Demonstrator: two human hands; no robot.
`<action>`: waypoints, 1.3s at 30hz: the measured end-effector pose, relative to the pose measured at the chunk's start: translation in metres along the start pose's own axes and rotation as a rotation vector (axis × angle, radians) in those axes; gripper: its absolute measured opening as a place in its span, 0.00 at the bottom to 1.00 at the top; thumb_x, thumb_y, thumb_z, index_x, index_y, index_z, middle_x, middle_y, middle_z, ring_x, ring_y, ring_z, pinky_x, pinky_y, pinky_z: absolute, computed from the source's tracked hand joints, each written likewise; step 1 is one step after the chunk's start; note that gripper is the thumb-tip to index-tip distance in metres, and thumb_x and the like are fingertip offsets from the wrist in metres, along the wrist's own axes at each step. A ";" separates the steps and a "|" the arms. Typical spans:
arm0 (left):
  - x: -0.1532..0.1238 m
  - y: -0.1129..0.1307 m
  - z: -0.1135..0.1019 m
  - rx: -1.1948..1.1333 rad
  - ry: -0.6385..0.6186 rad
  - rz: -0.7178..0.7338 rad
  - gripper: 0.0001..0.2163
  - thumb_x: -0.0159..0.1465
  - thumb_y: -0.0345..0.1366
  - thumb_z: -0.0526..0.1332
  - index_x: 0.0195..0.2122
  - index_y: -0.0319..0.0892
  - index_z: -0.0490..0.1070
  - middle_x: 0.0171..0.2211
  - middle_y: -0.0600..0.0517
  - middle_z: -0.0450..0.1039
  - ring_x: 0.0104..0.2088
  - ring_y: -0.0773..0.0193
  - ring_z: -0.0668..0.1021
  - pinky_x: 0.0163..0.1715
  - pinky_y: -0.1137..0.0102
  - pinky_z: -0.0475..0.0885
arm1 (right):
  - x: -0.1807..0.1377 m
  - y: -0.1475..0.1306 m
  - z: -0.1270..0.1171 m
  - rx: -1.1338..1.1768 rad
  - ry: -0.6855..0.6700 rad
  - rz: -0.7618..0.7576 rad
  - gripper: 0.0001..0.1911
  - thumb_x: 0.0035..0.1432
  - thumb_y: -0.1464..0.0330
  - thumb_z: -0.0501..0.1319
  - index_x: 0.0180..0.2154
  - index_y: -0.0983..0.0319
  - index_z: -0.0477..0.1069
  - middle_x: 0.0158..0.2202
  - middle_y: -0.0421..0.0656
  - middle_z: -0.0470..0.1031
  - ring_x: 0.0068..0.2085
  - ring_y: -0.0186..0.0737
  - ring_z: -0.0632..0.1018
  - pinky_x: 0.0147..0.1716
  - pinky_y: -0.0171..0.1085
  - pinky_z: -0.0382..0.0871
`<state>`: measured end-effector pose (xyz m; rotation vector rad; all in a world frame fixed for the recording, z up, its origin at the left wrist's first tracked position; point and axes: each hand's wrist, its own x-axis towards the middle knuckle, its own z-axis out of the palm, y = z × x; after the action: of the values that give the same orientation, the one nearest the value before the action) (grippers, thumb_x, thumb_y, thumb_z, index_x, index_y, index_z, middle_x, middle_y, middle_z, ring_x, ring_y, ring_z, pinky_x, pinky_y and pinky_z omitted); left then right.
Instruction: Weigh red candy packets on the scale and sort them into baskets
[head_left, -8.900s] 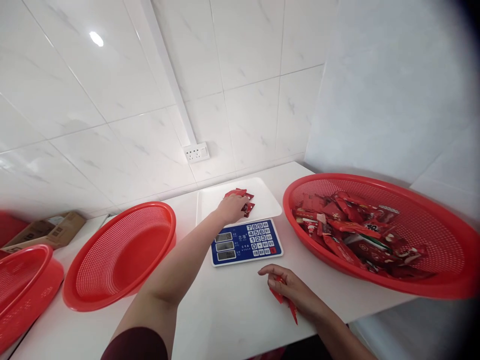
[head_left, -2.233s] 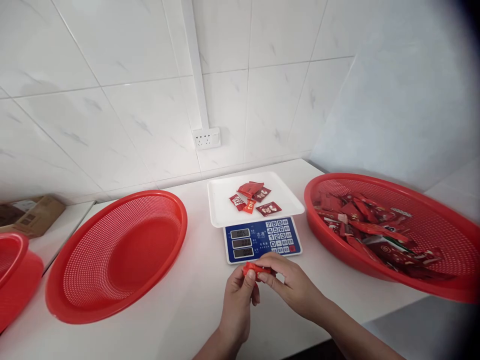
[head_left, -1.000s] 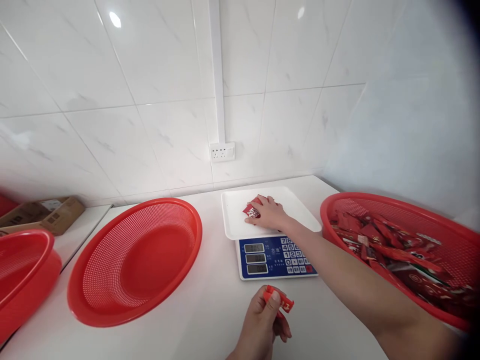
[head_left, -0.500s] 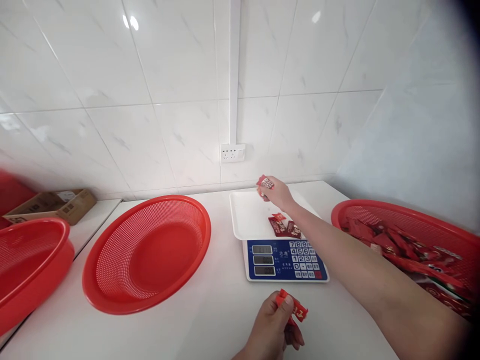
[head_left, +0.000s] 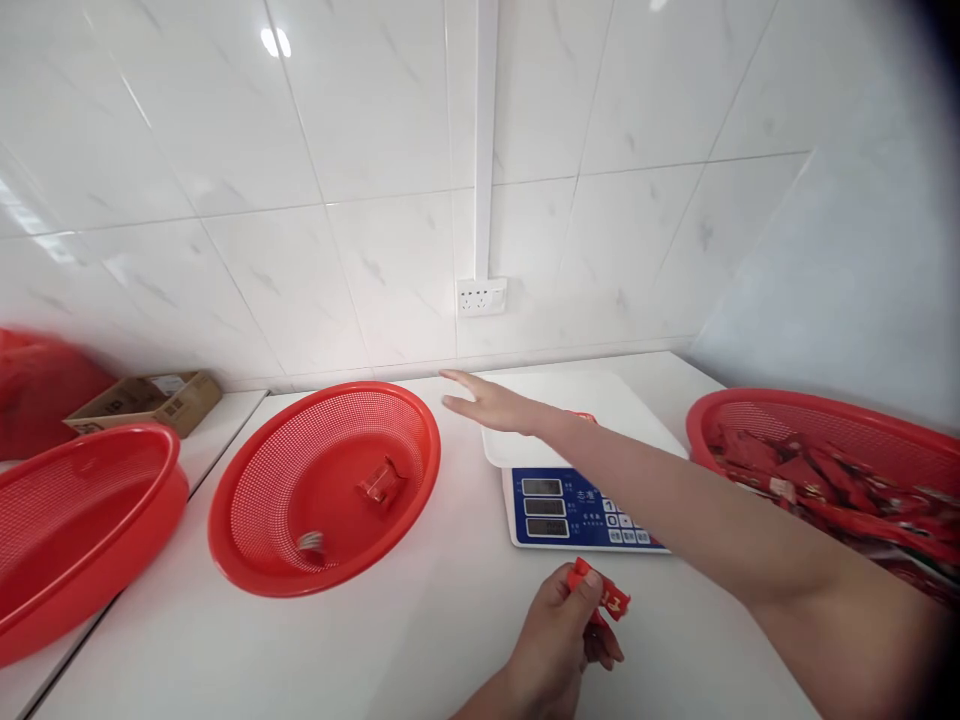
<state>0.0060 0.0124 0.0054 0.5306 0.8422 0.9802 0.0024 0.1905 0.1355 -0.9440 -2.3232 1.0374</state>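
Note:
My right hand is stretched out with fingers apart and nothing in it, over the left side of the white scale pan, near the rim of a round red basket. In that basket lie a red packet and a second small packet, which is blurred. My left hand is closed on red snack packets in front of the digital scale. My right forearm covers part of the keypad and pan; a bit of red packet shows behind it.
At right stands a red basket full of red packets. Another red basket is at far left, with a cardboard box and a red bag behind it. A wall socket sits above the table.
My right hand has moved left and opened, letting go of its packets. Two packets now show in the round basket. My left hand keeps its hold.

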 end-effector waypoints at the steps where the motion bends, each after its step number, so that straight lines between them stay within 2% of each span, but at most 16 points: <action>1: -0.001 0.000 0.000 -0.009 -0.008 -0.014 0.23 0.48 0.56 0.64 0.29 0.39 0.64 0.29 0.51 0.72 0.16 0.75 0.67 0.18 0.75 0.55 | -0.013 0.013 -0.012 -0.138 0.053 0.010 0.34 0.59 0.50 0.50 0.62 0.57 0.51 0.65 0.44 0.50 0.64 0.46 0.53 0.61 0.47 0.47; 3: -0.003 0.000 0.001 -0.028 -0.033 -0.044 0.23 0.48 0.55 0.64 0.30 0.39 0.64 0.31 0.50 0.73 0.16 0.75 0.68 0.18 0.75 0.55 | -0.044 0.043 -0.036 -0.392 0.137 0.123 0.34 0.58 0.50 0.50 0.61 0.59 0.53 0.64 0.46 0.50 0.64 0.49 0.49 0.61 0.49 0.45; 6: -0.005 -0.002 0.002 -0.041 -0.071 -0.074 0.23 0.49 0.55 0.64 0.31 0.39 0.64 0.31 0.51 0.73 0.16 0.75 0.68 0.18 0.76 0.55 | -0.087 0.086 -0.057 -0.584 0.100 0.312 0.36 0.57 0.48 0.50 0.61 0.61 0.54 0.65 0.50 0.48 0.65 0.55 0.46 0.59 0.54 0.47; 8: -0.005 -0.003 0.002 -0.040 -0.077 -0.081 0.22 0.49 0.54 0.64 0.31 0.39 0.63 0.30 0.52 0.72 0.17 0.76 0.68 0.18 0.76 0.56 | -0.106 0.107 -0.059 -0.622 0.063 0.324 0.36 0.57 0.48 0.48 0.61 0.61 0.55 0.64 0.51 0.50 0.64 0.54 0.50 0.59 0.52 0.50; 11: -0.004 -0.005 0.002 -0.031 -0.059 -0.077 0.22 0.49 0.54 0.64 0.31 0.39 0.63 0.28 0.54 0.71 0.17 0.76 0.68 0.18 0.76 0.56 | -0.113 0.122 -0.053 -0.674 0.083 0.208 0.31 0.58 0.50 0.48 0.58 0.58 0.59 0.61 0.49 0.57 0.60 0.50 0.60 0.56 0.48 0.56; 15: -0.002 -0.005 0.001 -0.014 -0.017 -0.069 0.23 0.48 0.54 0.65 0.31 0.39 0.63 0.26 0.55 0.69 0.17 0.75 0.67 0.19 0.76 0.56 | -0.097 0.123 -0.051 -0.731 0.119 0.121 0.26 0.58 0.54 0.50 0.54 0.57 0.63 0.53 0.48 0.66 0.52 0.50 0.68 0.48 0.46 0.63; 19: 0.000 -0.006 0.001 -0.006 -0.006 -0.074 0.23 0.48 0.55 0.65 0.31 0.39 0.63 0.27 0.54 0.70 0.17 0.75 0.68 0.18 0.76 0.55 | -0.083 0.120 -0.054 -0.711 0.120 0.219 0.22 0.59 0.55 0.48 0.50 0.57 0.65 0.44 0.48 0.69 0.41 0.47 0.73 0.38 0.42 0.66; 23: 0.000 -0.008 0.000 -0.019 -0.029 -0.079 0.23 0.48 0.55 0.65 0.32 0.39 0.63 0.29 0.52 0.72 0.17 0.75 0.68 0.18 0.76 0.56 | -0.075 0.119 -0.056 -0.657 0.123 0.326 0.20 0.56 0.57 0.51 0.48 0.57 0.64 0.46 0.47 0.67 0.38 0.46 0.73 0.36 0.40 0.64; 29: 0.000 -0.010 -0.001 -0.028 -0.064 -0.082 0.22 0.49 0.54 0.65 0.31 0.39 0.63 0.30 0.51 0.73 0.16 0.76 0.68 0.17 0.77 0.56 | -0.059 0.118 -0.059 -0.587 0.111 0.424 0.18 0.45 0.68 0.58 0.42 0.59 0.64 0.45 0.47 0.69 0.37 0.46 0.74 0.30 0.37 0.63; 33: -0.002 -0.009 -0.001 -0.032 -0.083 -0.075 0.21 0.50 0.53 0.64 0.30 0.39 0.64 0.29 0.52 0.72 0.16 0.75 0.69 0.17 0.77 0.56 | -0.054 0.116 -0.059 -0.471 0.089 0.501 0.15 0.42 0.71 0.59 0.36 0.60 0.61 0.30 0.45 0.74 0.25 0.40 0.73 0.22 0.34 0.61; 36: -0.003 -0.007 0.000 -0.027 -0.088 -0.075 0.21 0.49 0.53 0.64 0.30 0.39 0.64 0.29 0.52 0.72 0.16 0.75 0.69 0.17 0.77 0.56 | -0.053 0.107 -0.060 -0.354 0.074 0.525 0.14 0.43 0.73 0.58 0.34 0.59 0.57 0.18 0.38 0.70 0.16 0.35 0.68 0.17 0.32 0.59; 39: -0.004 -0.006 0.001 -0.026 -0.091 -0.083 0.21 0.49 0.53 0.65 0.30 0.39 0.64 0.30 0.51 0.72 0.16 0.75 0.69 0.17 0.76 0.56 | -0.043 0.083 -0.060 -0.248 0.105 0.464 0.12 0.45 0.74 0.56 0.32 0.58 0.54 0.16 0.35 0.69 0.15 0.32 0.66 0.15 0.30 0.57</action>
<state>0.0087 0.0060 0.0029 0.5104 0.7638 0.8838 0.1016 0.2288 0.1051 -1.6499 -2.2299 0.8438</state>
